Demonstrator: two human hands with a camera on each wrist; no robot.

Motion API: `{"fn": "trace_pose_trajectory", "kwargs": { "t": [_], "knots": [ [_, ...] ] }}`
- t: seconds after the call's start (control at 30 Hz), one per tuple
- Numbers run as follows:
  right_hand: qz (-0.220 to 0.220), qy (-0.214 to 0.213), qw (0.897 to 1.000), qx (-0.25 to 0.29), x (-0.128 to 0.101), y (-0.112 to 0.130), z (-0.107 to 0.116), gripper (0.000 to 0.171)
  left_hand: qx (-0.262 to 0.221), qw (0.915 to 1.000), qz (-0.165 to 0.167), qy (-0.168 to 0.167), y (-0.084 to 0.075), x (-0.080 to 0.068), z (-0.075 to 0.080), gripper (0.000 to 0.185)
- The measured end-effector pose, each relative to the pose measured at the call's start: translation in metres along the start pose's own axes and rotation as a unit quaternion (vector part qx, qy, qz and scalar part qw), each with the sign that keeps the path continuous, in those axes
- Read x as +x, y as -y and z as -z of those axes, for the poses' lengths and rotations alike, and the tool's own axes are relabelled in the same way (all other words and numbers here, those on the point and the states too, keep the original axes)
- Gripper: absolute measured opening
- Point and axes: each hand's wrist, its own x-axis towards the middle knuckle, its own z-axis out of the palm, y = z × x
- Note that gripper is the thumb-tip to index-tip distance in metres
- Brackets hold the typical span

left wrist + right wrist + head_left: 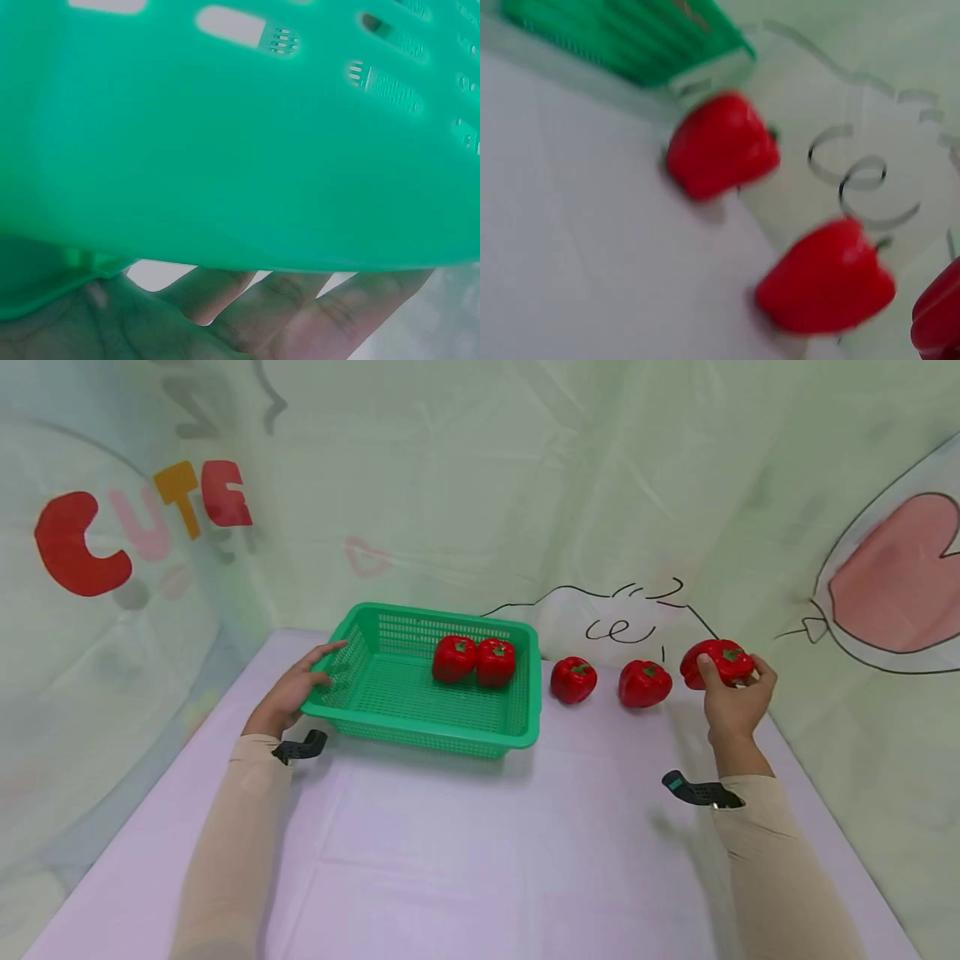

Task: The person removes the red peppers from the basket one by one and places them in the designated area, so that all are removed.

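At the far right, my right hand grips a red bell pepper between thumb and fingers. Only a piece of that held bell pepper enters the right wrist view's edge. My left hand holds the left rim of a green plastic basket, thumb over the edge. In the left wrist view its fingers show below the basket's wall. Inside the basket, toward its right, two red bell peppers sit side by side.
Two more bell peppers, one near the basket and another nearer my right hand, stand on the pale cloth-covered table. A printed curtain hangs behind the table and along its sides.
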Motion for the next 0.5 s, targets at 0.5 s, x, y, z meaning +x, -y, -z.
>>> {"fn": "trace_pose_trajectory", "kwargs": {
  "t": [0.5],
  "knots": [
    [-0.089,0.007,0.991,-0.096,0.046,-0.057,-0.002,0.088,-0.001,1.0,-0.001,0.002,0.0,0.002,0.0,0.077]
  ]
}}
